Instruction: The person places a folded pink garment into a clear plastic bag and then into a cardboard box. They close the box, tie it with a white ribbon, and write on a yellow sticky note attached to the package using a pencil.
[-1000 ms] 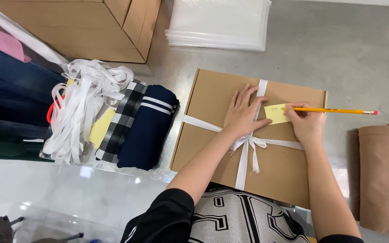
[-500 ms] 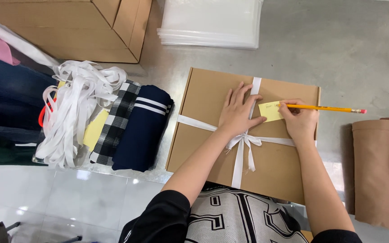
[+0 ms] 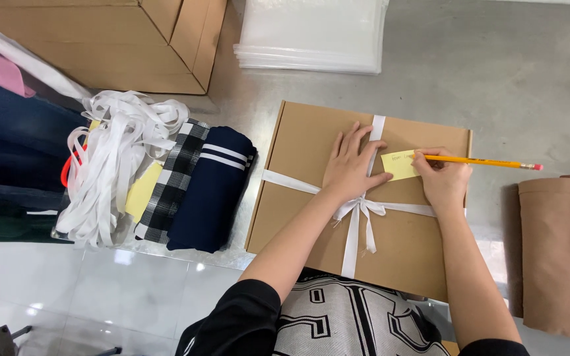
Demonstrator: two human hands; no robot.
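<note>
If our left hand (image 3: 351, 168), lying flat and open on the cardboard box (image 3: 305, 184), lets go, the small yellow sticky note (image 3: 400, 165) could slide or crease under the yellow pencil (image 3: 483, 161) pinched in our right hand (image 3: 443, 181). The note sits beside the white ribbon (image 3: 357, 211), faint writing begun.

You have one view only, from the camera on your head, looking almost straight down onto the grey table (image 3: 529, 79) from just above arm's reach. Your own forearms enter from the bottom edge, and the flat cardboard box (image 3: 311, 151) sits at the centre, close and sharp. The table's far side is at the top, the white floor (image 3: 100, 290) at lower left.
</note>
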